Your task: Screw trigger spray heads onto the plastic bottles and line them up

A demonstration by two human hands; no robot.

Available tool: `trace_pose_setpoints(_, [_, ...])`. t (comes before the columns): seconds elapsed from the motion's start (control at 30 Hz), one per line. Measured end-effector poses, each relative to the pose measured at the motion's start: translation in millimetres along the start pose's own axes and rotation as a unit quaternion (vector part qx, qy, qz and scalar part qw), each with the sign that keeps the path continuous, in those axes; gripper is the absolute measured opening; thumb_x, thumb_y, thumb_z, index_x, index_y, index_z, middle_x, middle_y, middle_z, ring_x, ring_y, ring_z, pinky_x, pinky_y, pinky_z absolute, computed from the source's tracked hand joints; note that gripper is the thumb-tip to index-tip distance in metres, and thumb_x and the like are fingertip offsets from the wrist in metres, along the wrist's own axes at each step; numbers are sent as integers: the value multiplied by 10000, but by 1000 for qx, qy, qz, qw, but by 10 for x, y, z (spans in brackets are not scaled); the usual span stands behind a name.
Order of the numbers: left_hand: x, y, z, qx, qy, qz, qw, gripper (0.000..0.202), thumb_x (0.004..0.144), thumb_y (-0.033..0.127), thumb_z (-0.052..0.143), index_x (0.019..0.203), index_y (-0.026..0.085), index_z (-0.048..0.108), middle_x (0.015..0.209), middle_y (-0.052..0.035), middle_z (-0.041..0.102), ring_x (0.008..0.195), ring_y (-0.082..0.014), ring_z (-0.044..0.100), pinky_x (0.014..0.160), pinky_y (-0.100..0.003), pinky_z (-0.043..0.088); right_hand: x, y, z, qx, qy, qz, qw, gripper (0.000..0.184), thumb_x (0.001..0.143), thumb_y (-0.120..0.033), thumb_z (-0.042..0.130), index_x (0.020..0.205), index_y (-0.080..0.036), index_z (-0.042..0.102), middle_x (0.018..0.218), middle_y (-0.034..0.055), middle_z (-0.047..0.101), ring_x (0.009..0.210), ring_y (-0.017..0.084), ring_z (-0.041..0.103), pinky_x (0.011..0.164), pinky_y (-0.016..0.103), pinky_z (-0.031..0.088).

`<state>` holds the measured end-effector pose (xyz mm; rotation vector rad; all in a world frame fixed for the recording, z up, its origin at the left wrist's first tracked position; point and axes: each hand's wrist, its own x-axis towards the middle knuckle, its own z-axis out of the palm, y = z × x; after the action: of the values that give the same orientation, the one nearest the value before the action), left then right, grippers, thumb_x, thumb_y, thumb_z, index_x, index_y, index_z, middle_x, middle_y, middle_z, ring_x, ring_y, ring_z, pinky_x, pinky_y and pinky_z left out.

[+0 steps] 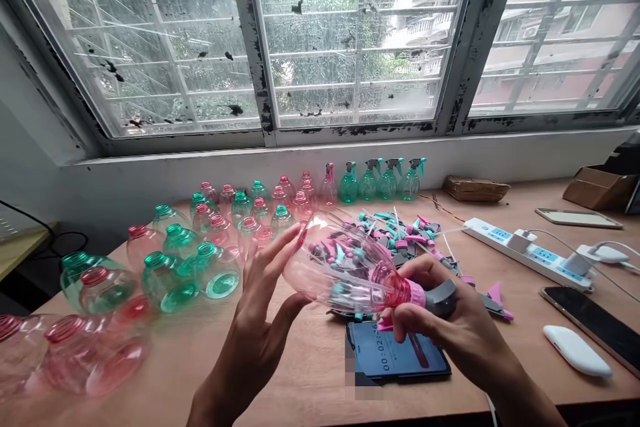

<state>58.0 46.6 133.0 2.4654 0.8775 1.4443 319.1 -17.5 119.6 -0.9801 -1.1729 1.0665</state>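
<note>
A clear pink spray bottle [320, 270] is held on its side above the table, its neck pointing right. My left hand [265, 313] grips the rounded base end between thumb and fingers. At the neck, my right hand [445, 313] has its fingers closed around the pink collar of a grey and pink spray head [440, 299], which sits on the bottle's mouth. Whether the collar is fully tightened cannot be seen. Behind the bottle lies a pile of loose spray heads [400, 233] in pink, teal and grey, partly seen through the clear plastic.
Open pink and green bottles [175, 243] crowd the left side. Several bottles with spray heads [369, 183] stand along the wall. A phone showing a timer [400, 353] lies below my hands. A power strip [530, 253], a dark phone [595, 320] and a white case [577, 350] are at right.
</note>
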Motion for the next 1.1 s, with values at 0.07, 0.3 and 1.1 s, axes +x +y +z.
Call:
trace_pose_setpoints(0.07, [-10, -4, -4, -14, -5, -4, 1000, 597, 1113, 239, 569, 1651, 422, 386, 1712, -10, 515, 1622, -213, 435, 1403, -445, 210, -4, -14, -16, 7, -2, 27, 1000, 439, 843, -519, 931, 1006, -247, 628, 595, -13, 784, 584, 213, 740, 531, 272, 537])
trace_pose_setpoints(0.3, [-27, 84, -9, -40, 27, -22, 999, 582, 1006, 506, 723, 1534, 370, 518, 1654, -53, 588, 1579, -318, 497, 1411, -590, 69, -3, -28, 41, 3, 30, -10, 999, 383, 827, -432, 963, 1001, -241, 681, 622, -42, 767, 599, 174, 722, 606, 260, 560])
trace_pose_setpoints(1.1, [1, 52, -62, -50, -3, 18, 999, 610, 1030, 227, 718, 1556, 419, 477, 1689, -43, 526, 1608, -283, 447, 1401, -617, 166, 10, -13, -12, 56, 18, 54, 997, 481, 837, -603, 902, 988, -238, 629, 563, 21, 775, 511, 219, 752, 313, 158, 363])
